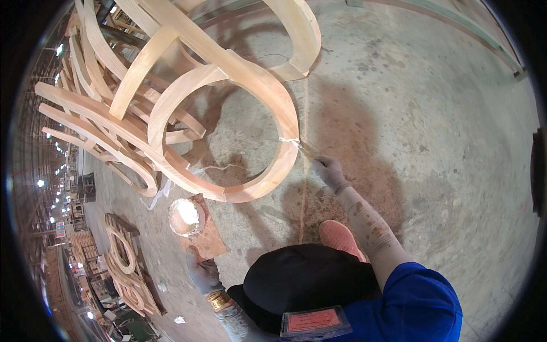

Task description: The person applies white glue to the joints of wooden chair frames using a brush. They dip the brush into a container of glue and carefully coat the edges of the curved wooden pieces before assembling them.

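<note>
My right hand point(330, 172) grips what's probably a brush point(305, 150) against the wooden ring point(289, 117) ahead; my left hand point(204, 272) clutches a board point(211, 232).

A pale wooden ring point(270, 175), pieced together from curved segments with visible joints, stands out at the upper centre of the view. On its right side, white paste point(289, 140) streaks one joint. A thin brush point(306, 151) slants up from the lower right, its tip at that joint. Below left, a round bowl point(179, 220), glaring white inside, sits on a flat brown board point(211, 231).
</note>
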The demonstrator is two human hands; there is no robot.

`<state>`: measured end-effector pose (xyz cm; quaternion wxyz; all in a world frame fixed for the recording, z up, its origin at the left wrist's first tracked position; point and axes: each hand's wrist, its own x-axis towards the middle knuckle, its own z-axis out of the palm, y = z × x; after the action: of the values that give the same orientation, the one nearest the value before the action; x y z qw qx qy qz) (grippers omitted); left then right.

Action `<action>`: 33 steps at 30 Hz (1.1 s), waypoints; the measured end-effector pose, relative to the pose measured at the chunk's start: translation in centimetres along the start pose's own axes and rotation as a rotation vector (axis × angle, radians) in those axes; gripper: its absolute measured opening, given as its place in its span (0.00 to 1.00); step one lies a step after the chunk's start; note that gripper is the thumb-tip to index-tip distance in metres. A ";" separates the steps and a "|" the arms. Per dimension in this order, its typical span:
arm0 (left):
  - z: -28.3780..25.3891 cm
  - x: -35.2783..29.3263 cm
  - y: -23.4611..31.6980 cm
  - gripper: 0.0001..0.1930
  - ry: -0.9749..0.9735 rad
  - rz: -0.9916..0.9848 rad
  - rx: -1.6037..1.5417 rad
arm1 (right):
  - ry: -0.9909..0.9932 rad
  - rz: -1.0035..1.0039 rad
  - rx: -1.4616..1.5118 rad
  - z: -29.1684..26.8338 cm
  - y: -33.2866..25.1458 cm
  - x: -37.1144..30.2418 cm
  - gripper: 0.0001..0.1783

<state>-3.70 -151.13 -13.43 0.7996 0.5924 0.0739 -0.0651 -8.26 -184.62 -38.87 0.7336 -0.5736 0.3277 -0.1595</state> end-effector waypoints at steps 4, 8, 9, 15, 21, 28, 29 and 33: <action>-0.9 0.0 -0.3 0.23 -0.017 -0.020 0.007 | -0.106 -0.028 -0.058 1.2 -0.3 0.2 0.10; -1.0 0.1 -0.9 0.23 -0.021 -0.020 0.018 | -0.007 -0.002 0.033 0.4 0.4 0.2 0.11; -1.1 0.2 -1.1 0.24 -0.021 -0.024 0.022 | 0.037 0.001 0.023 -0.2 0.7 0.2 0.11; -1.4 0.2 -1.0 0.24 -0.035 -0.023 0.001 | 0.029 0.052 0.063 0.7 0.8 -1.0 0.11; -0.7 0.2 -1.8 0.23 -0.076 -0.016 -0.006 | 0.057 0.045 0.123 0.9 1.5 -0.4 0.12; -1.5 0.0 -1.6 0.22 0.009 -0.001 0.036 | 0.152 0.003 0.057 1.6 2.0 -1.3 0.12; -1.5 -0.2 -1.7 0.21 0.028 -0.002 0.040 | 0.114 0.050 0.104 1.9 1.9 -1.5 0.12; -1.5 -0.1 -1.8 0.21 0.010 -0.021 0.021 | 0.075 0.115 0.205 1.9 1.6 -1.7 0.12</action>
<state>-4.20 -150.26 -15.55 0.7921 0.6005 0.0835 -0.0713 -8.53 -181.74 -39.61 0.7836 -0.4695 0.3691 -0.1713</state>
